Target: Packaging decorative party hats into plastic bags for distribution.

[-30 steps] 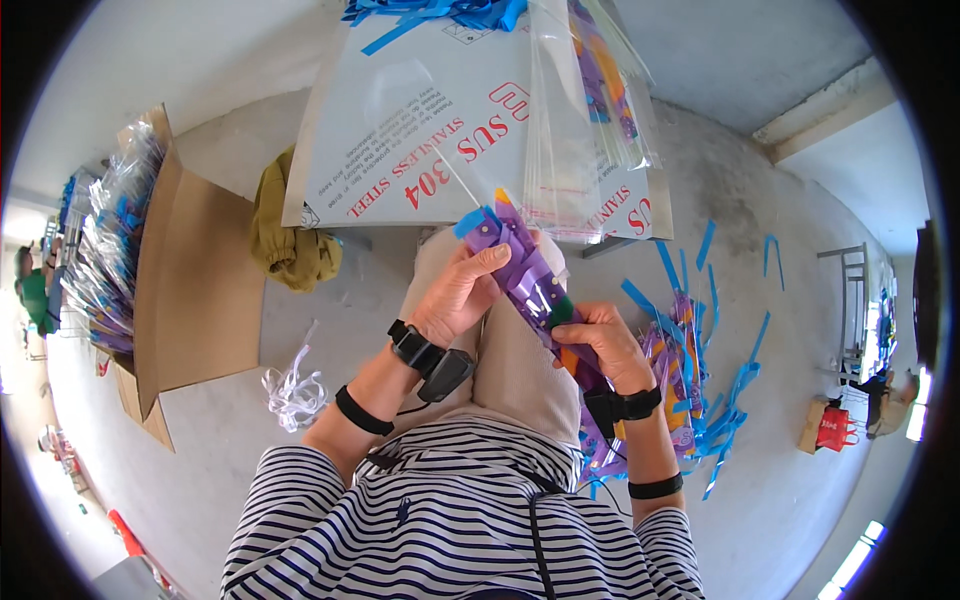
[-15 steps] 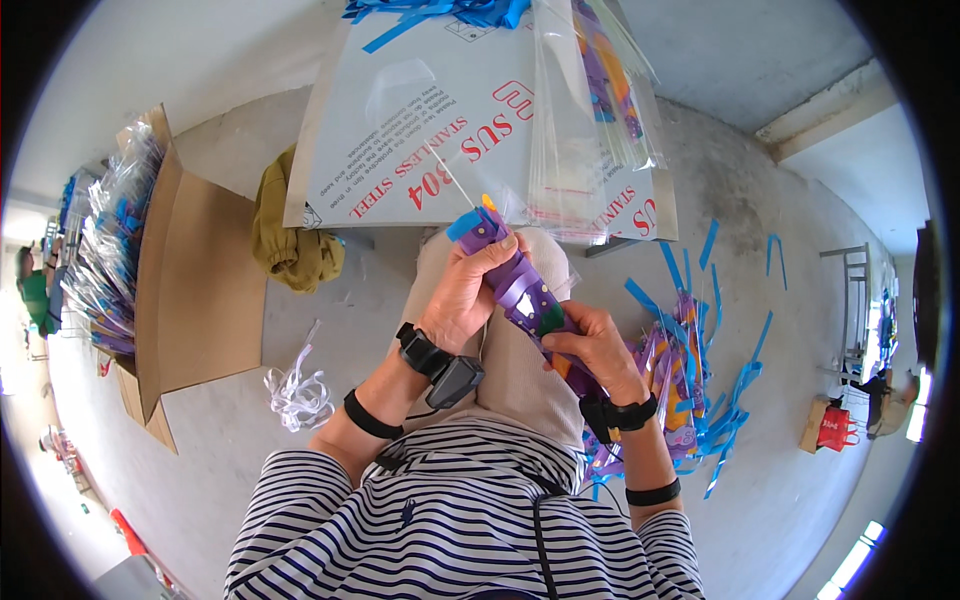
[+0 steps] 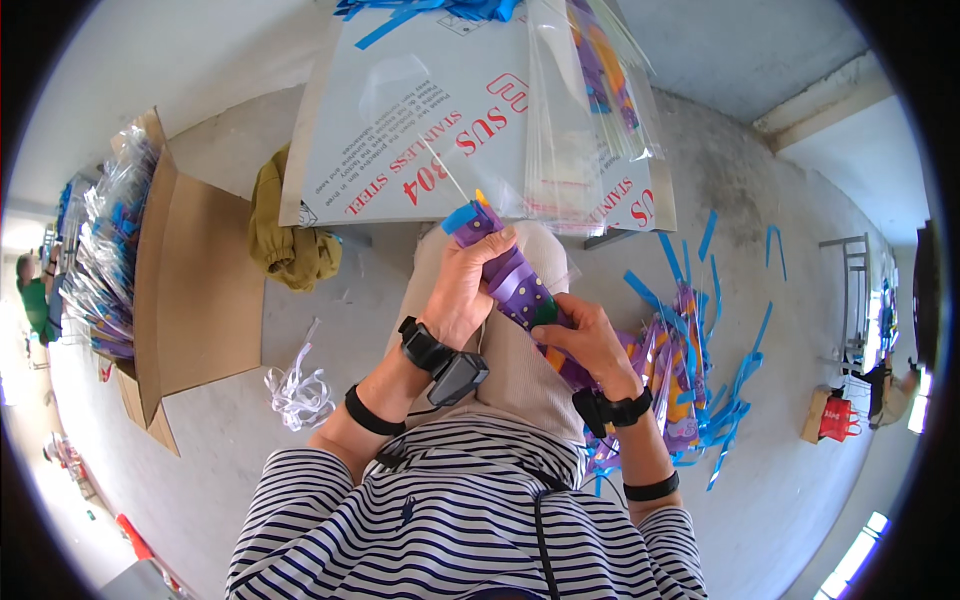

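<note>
A purple, white-dotted folded sheet, rolled into a narrow bundle, lies slantwise above my lap. My left hand is closed around its upper part, thumb on top. Farther down, my right hand pinches the lower part between thumb and fingers. From the upper end stick out a short blue strip, a bit of orange and a thin white stick or string that points toward the table. The bundle's lowest end is partly hidden by my right hand.
Ahead stands a table covered in printed film, bearing clear plastic bags and blue strips. Left are a cardboard box of bagged pieces, an olive cloth and white ribbon. A pile of purple-orange pieces lies right.
Both hands keep their hold on the purple bundle. My right hand has shifted slightly up and left along it, and the view has moved a little.
</note>
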### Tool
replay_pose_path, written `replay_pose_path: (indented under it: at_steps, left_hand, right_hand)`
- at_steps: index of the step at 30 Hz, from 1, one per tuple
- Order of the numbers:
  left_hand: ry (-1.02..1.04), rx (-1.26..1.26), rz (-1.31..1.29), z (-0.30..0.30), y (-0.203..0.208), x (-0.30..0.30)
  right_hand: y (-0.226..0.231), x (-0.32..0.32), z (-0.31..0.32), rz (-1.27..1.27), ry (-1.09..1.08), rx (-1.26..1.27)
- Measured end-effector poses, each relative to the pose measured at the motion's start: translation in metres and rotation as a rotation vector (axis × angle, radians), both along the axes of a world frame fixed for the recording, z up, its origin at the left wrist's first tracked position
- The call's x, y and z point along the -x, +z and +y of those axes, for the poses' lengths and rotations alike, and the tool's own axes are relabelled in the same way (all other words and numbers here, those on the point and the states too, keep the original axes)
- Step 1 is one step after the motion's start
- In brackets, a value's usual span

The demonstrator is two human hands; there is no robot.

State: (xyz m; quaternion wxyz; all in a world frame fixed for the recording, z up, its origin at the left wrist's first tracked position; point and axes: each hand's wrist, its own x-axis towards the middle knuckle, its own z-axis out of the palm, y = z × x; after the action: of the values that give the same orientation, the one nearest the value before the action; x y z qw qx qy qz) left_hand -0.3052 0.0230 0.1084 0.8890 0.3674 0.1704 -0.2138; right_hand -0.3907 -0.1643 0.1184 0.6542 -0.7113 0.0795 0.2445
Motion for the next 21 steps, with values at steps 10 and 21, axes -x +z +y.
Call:
replay_pose_path:
  at_steps: [10, 21]
  left_hand:
    - [0.051, -0.007, 0.009, -0.014, 0.0, 0.008]
    - [-0.066, -0.031, -0.102, 0.001, 0.011, 0.002]
  right_hand:
    - [-0.007, -0.014, 0.015, -0.048, -0.08, 0.194]
    - [0.009, -0.008, 0.008, 0.099, -0.217, -0.132]
